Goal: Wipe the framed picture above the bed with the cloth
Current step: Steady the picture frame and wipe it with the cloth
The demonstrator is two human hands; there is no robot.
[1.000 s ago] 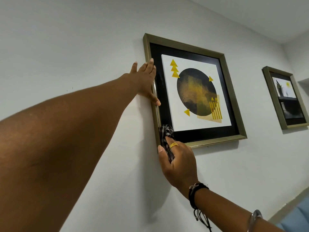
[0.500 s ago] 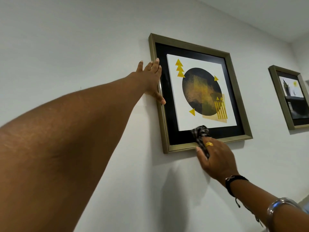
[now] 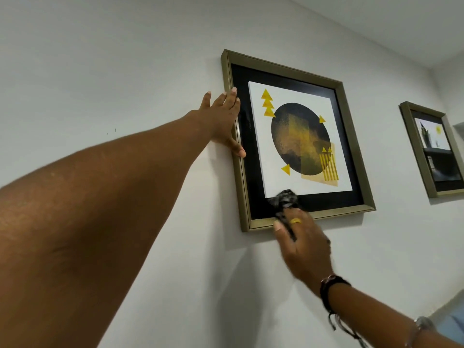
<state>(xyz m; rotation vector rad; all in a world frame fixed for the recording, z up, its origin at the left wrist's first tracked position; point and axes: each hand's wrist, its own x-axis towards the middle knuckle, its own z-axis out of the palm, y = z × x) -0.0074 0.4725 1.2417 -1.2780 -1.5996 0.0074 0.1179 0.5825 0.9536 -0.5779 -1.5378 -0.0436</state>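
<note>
The framed picture (image 3: 296,136) hangs on the white wall: a dull gold frame, black mat, white print with a dark circle and yellow triangles. My left hand (image 3: 222,119) lies flat against the frame's left side, fingers spread, thumb on the black mat. My right hand (image 3: 301,244) is below the frame's bottom rail and grips a dark patterned cloth (image 3: 283,200). The bunched cloth presses on the black mat at the bottom, left of the middle. A gold ring shows on one finger.
A second gold-framed picture (image 3: 431,149) hangs further right on the same wall. The ceiling meets the wall at the top right. A pale blue surface (image 3: 452,327) shows at the bottom right corner.
My right hand slid the cloth along the bottom of the picture from the left corner to the right, then back a little leftward. My left hand stayed on the frame's left side.
</note>
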